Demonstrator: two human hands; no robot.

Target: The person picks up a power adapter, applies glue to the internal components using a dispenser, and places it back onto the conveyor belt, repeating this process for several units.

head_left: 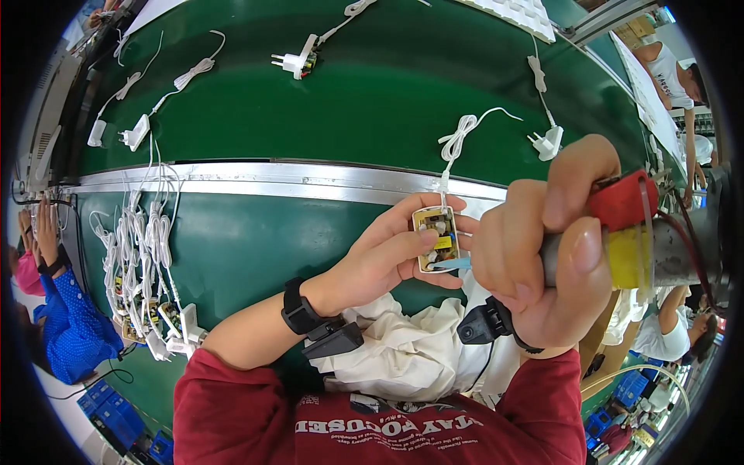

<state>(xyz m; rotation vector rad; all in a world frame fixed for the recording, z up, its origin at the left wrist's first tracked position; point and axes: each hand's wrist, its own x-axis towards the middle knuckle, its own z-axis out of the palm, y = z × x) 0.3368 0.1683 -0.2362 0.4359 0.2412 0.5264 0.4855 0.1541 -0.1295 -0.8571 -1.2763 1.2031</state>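
Fingers (pixel 407 246) of the person's left hand (pixel 376 260): closed about an open white plastic charger housing (pixel 417 219), thumb across its left edge, other fingers behind and along the far side. Housing contents: a circuit board (pixel 434 222) facing up, bearing a yellow block-shaped component (pixel 442 242). Location: above the near green work surface, in front of the torso. Attached: a thin white cord (pixel 457 143), leaving the top end and running to a tied coil over the aluminium rail and beyond.

Right hand (pixel 542 248): fingers wrapped round a handheld tool with grey cylindrical body, yellow band and red upper part (pixel 629 252). Light-blue pointed tip (pixel 453 264): projecting from beside the right fist to the housing's lower end; contact cannot be told.

Near green work surface (pixel 263 248): at its left, a cluster of white coiled cords (pixel 139 244) with white housings and exposed boards at the lower end.

Silver aluminium rail (pixel 271 172): between the near surface and a dark green belt (pixel 372 108). On the belt: a white two-pin plug with exposed board (pixel 294 63), upper centre; a white two-pin plug (pixel 137 132), left; another white two-pin plug (pixel 548 144), right.

White cloth (pixel 418 333): on the lap.
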